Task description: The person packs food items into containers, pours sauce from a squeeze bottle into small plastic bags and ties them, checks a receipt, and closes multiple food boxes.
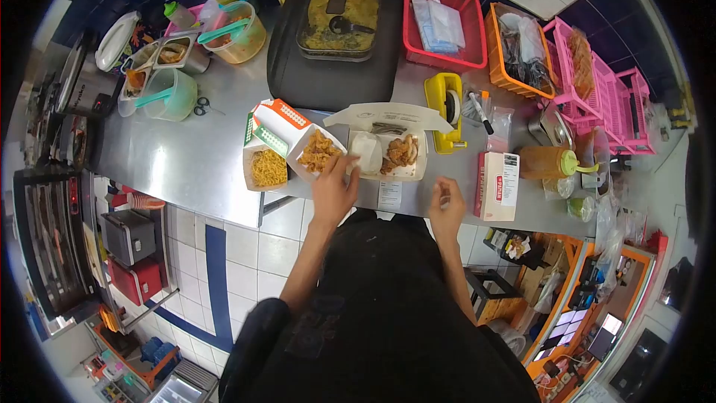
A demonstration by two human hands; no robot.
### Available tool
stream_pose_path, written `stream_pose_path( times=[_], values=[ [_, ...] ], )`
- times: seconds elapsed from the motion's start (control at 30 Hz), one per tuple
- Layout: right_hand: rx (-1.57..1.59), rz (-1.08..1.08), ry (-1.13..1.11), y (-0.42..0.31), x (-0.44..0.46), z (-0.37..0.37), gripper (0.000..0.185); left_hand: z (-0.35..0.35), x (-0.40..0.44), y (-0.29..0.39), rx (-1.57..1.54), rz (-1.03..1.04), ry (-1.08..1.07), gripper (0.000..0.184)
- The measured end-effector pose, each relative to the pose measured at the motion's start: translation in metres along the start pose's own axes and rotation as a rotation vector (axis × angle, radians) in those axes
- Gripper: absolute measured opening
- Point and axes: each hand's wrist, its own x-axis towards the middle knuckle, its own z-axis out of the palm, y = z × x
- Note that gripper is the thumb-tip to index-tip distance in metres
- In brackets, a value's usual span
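Note:
My left hand (335,192) is at the near edges of two food boxes, its fingers partly bent and apart. Its fingertips are close to an orange-and-white box (303,138) of crispy fried pieces and to an open paper box (412,171); contact is unclear. In the open box lie a white paper-wrapped portion (365,151) and browned fried chicken (401,153), its lid folded back. A box of yellow noodles (268,169) stands at the left. My right hand (446,205) hovers right of the open box near the counter edge, fingers loosely curled and apart, with nothing visible in it.
A closed carton (498,186) and sauce bottle (548,162) stand at the right. Behind are a yellow tape dispenser (445,108), red basket (445,48), orange basket (522,78) and glass dish (337,52). Scissors (203,107) and tubs (176,97) lie left.

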Motion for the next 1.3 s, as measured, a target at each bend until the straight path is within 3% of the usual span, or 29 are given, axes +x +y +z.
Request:
stream_pose_path(
  times=[0.03,0.2,0.4,0.5,0.63,0.73,0.9,1.1,1.3],
  values=[
    [-0.009,0.062,-0.025,0.006,-0.008,-0.004,0.014,0.011,0.020,0.000,-0.025,0.139,0.061,0.025],
    [-0.008,0.113,-0.085,0.008,-0.023,-0.011,0.010,0.066,0.084,0.006,0.226,0.337,-0.041,0.031],
    [0.030,0.156,-0.064,0.011,-0.024,-0.014,0.009,0.086,0.088,-0.013,0.317,0.402,-0.128,0.027],
    [0.040,0.181,-0.051,0.014,-0.026,-0.017,0.009,0.063,0.082,-0.004,0.155,0.288,-0.062,0.021],
    [0.045,0.181,-0.087,0.020,-0.028,-0.016,0.009,0.044,0.081,-0.016,0.160,0.164,-0.019,0.016],
    [0.026,0.180,-0.135,0.021,-0.027,-0.016,0.009,0.043,0.081,-0.027,0.218,0.223,-0.038,0.016],
    [-0.002,0.124,-0.188,0.017,-0.021,-0.016,0.008,0.042,0.080,-0.028,0.353,0.105,-0.101,0.018],
    [-0.007,0.094,-0.242,0.015,-0.022,-0.011,0.008,0.040,0.066,-0.009,0.261,0.216,0.081,0.018],
    [0.014,0.096,-0.244,0.018,-0.021,-0.001,0.008,0.052,0.080,-0.024,0.239,0.247,0.130,0.018]
  ],
)
